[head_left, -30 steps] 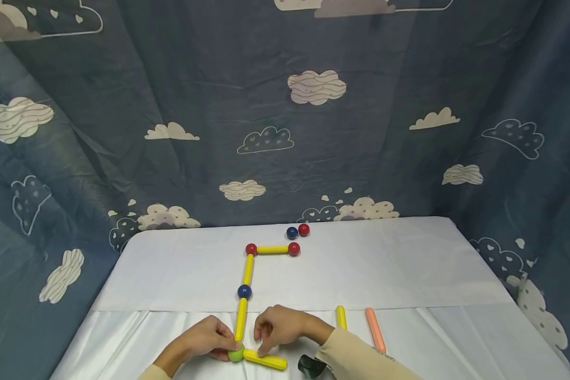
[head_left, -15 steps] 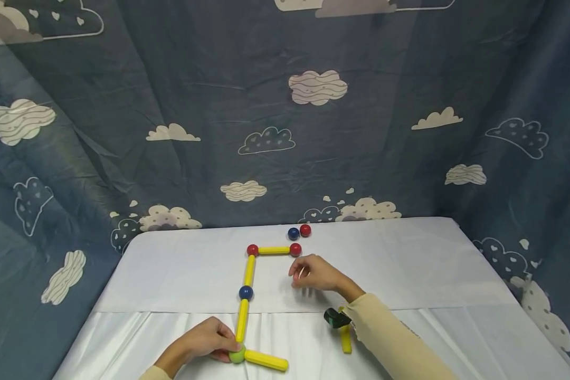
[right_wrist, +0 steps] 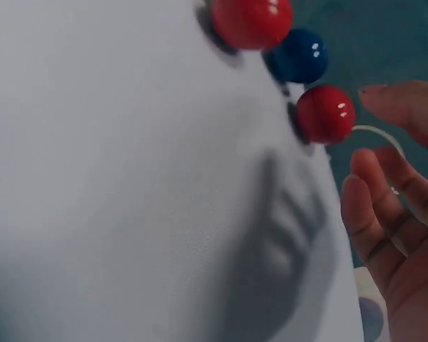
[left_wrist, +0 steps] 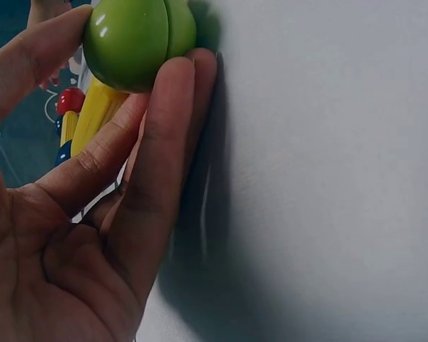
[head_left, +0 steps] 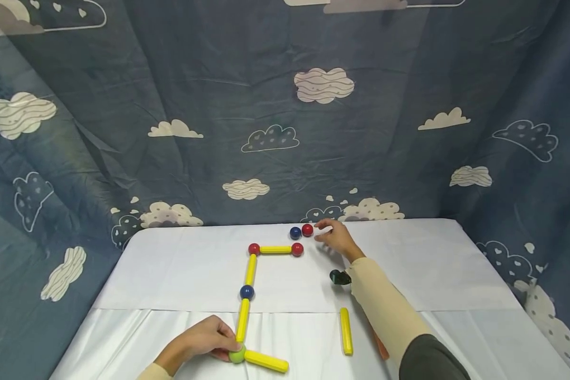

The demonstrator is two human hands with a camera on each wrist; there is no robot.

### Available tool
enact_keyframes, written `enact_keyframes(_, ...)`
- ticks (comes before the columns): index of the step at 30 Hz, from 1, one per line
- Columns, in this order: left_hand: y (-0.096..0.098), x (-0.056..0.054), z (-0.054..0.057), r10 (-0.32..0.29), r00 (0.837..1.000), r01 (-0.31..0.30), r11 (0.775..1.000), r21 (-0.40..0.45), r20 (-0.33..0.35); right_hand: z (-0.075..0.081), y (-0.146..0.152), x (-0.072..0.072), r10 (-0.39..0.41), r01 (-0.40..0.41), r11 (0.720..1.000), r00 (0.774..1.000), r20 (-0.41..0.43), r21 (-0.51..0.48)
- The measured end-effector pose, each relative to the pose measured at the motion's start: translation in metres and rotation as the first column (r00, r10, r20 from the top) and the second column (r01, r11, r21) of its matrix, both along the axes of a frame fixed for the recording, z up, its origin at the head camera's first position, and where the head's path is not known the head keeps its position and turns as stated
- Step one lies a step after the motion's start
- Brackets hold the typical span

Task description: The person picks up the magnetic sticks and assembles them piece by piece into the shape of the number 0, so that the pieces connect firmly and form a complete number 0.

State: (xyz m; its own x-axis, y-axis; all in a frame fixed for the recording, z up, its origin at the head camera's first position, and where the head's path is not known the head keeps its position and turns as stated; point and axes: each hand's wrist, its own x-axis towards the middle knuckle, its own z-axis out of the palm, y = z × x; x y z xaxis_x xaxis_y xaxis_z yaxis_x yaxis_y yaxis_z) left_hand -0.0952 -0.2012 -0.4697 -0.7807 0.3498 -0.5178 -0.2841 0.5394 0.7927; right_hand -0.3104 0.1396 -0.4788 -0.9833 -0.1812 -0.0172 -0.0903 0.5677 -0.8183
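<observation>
My left hand [head_left: 204, 340] pinches a green ball [left_wrist: 132, 43] between thumb and fingers at the near end of a chain on the white table. From that ball a yellow stick [head_left: 266, 361] points right and another yellow stick [head_left: 243, 320] runs up to a blue ball [head_left: 247, 292]. A further yellow stick [head_left: 250, 269] leads to a red ball [head_left: 254, 249], and a yellow stick [head_left: 275, 249] joins it to a second red ball [head_left: 297, 249]. My right hand [head_left: 337, 238], fingers spread, is just right of a loose red ball [right_wrist: 325, 114], with a gap between.
A loose blue ball [head_left: 295, 233] sits beside the loose red one near the table's back edge. A yellow stick [head_left: 346, 331] lies at the front right. An orange stick [head_left: 381, 347] is partly hidden under the right sleeve. A patterned dark curtain [head_left: 266, 105] hangs behind the table.
My right hand has left the yellow stick by the green ball and moved away to the back right, up to the loose red ball. My left hand has stayed on the green ball.
</observation>
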Motion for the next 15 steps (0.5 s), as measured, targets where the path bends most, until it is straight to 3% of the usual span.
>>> enact_keyframes(4,-0.002,0.000,0.000,0.013,1.000,-0.013,1.000,-0.009,0.011,-0.008,-0.005,-0.010,0.022,-0.018,0.994,0.999,-0.038,0.105)
enact_keyframes(15,-0.001,-0.002,-0.003,0.044,0.999,-0.044,0.999,0.010,0.009,-0.017,-0.021,-0.025,0.115,-0.091,0.975,0.987,-0.110,0.205)
